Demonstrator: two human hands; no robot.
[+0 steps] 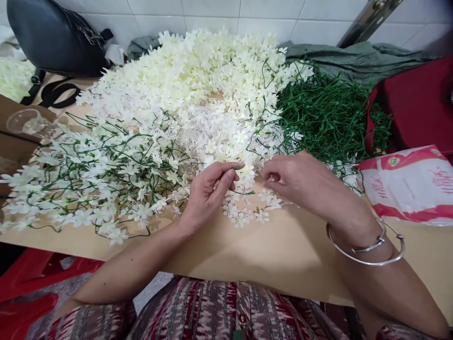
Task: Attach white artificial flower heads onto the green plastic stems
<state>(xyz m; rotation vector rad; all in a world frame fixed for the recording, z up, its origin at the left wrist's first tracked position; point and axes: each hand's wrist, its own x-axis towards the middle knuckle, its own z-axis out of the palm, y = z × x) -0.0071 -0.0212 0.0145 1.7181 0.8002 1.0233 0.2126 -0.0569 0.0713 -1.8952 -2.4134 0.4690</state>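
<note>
My left hand (214, 189) is closed in a pinch on a thin green artificial stem (246, 192); its tips show by the thumb and forefinger. To the right, my right hand (295, 177) hangs over the table with its fingers curled together; whatever they hold, if anything, is hidden. A few loose white artificial flowers (244, 216) lie on the table just below the hands. Behind them spreads a large heap of white and cream blossoms (212, 71). Bare green stems (325, 108) are piled behind my right hand. Left of my left hand lie white flowers joined to green stems (116, 165).
A pink and white plastic packet (410, 184) and a dark red bag (421, 104) are at the right. At the back left stands a black bag (53, 38). A clear plastic cup (30, 123) lies at the left, and a tiled wall (212, 21) closes off the back.
</note>
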